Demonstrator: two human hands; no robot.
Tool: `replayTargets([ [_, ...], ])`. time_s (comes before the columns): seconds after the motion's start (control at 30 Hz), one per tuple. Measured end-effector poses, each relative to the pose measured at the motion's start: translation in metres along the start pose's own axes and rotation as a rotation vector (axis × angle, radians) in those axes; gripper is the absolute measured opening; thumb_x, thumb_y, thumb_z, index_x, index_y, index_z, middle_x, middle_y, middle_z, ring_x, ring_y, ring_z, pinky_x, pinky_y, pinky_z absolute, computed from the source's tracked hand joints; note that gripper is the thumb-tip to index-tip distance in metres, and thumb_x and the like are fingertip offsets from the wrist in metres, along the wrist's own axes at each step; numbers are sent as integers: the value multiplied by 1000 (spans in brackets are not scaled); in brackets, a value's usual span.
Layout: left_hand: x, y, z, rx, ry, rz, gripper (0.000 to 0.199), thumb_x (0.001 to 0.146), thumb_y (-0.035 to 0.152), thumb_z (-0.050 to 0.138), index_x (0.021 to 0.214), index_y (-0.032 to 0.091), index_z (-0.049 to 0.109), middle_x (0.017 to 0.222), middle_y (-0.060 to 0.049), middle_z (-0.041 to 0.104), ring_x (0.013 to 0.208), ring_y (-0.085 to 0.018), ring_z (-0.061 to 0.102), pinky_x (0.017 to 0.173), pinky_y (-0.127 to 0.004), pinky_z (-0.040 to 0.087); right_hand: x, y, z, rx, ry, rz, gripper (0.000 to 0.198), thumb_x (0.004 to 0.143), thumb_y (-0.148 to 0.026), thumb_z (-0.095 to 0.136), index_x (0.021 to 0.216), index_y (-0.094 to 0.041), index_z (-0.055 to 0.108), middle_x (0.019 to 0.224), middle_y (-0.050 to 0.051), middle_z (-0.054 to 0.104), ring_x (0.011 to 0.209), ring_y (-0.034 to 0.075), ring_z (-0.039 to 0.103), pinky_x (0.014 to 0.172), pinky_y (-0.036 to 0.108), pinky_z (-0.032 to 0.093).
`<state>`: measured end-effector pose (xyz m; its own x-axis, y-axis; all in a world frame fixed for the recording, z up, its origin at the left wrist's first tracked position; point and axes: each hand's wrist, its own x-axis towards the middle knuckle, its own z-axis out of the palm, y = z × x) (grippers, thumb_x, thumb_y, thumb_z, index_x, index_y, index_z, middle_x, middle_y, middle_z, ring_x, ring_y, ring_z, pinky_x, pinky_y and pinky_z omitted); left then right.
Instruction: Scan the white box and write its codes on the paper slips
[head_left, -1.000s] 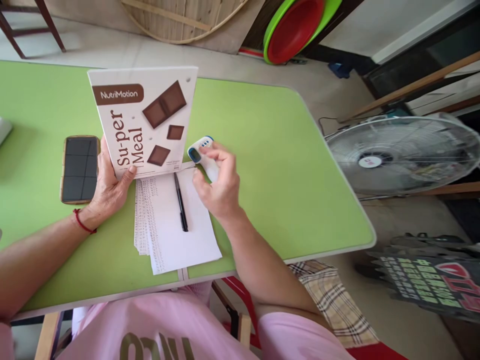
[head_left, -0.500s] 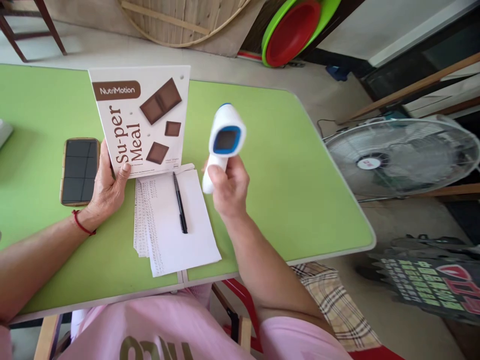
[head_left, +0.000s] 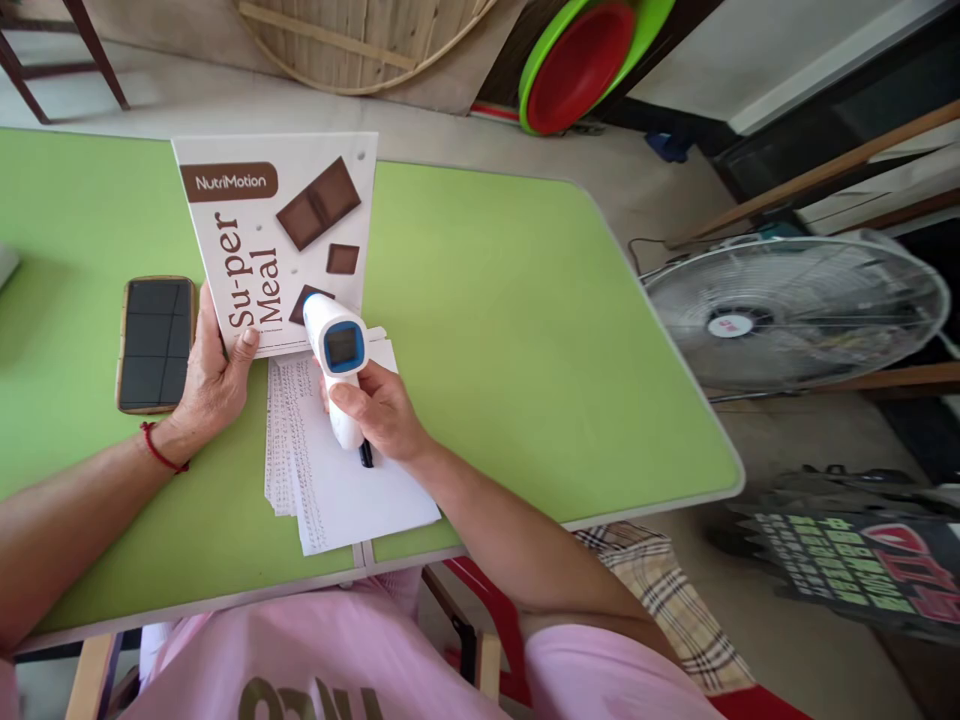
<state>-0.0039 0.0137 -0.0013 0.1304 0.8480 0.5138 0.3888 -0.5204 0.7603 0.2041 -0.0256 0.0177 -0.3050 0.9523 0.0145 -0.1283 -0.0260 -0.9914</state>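
My left hand [head_left: 214,365] grips the lower left corner of a white box [head_left: 307,160] printed "NutriMotion Su-per Meal" with chocolate pieces, thumb on its front. The box is tilted up with its front toward me. My right hand [head_left: 382,405] is closed around the handle of a white and blue infrared thermometer [head_left: 330,325]. The thermometer's dark screen faces me and its far end overlaps the box's lower right part in view; whether they touch I cannot tell. Below lie stacked paper sheets [head_left: 375,505] with handwritten marks, and a black pen [head_left: 366,455] mostly hidden behind the thermometer.
A phone [head_left: 156,345] lies on the green table [head_left: 525,330] left of my left hand. Beyond the table's right edge stands a large fan [head_left: 787,320]. Red and green basins [head_left: 581,70] lean at the back, and a checked cloth [head_left: 667,600] hangs near my right elbow.
My right hand has carried the thermometer left and a little down, from beside the box to in front of its lower right part. My left hand and the box stay nearly still.
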Motion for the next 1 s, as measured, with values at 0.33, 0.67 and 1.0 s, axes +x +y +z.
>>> replayTargets([
  [0.33,0,-3,1,-6,19,26,53,101,51,48,147,27,40,149,-12,48,135,-29,50,117,-50,43,-2,1,3,-2,30,33,45,78,-65,69,80,-21,60,65,-3,54,58,10,47,55,28,40],
  [0.67,0,-3,1,-4,7,2,58,99,55,49,149,28,36,151,-12,45,136,-30,48,118,-51,40,-3,-2,3,-82,22,16,46,79,-67,65,82,-21,60,67,-3,55,59,11,48,55,29,42],
  [1.0,-1,-6,2,-5,26,1,58,98,56,51,146,26,40,141,-13,54,134,-30,50,116,-51,43,-4,-8,8,-72,3,63,52,75,-71,68,83,-21,59,69,-2,55,61,11,49,56,28,42],
])
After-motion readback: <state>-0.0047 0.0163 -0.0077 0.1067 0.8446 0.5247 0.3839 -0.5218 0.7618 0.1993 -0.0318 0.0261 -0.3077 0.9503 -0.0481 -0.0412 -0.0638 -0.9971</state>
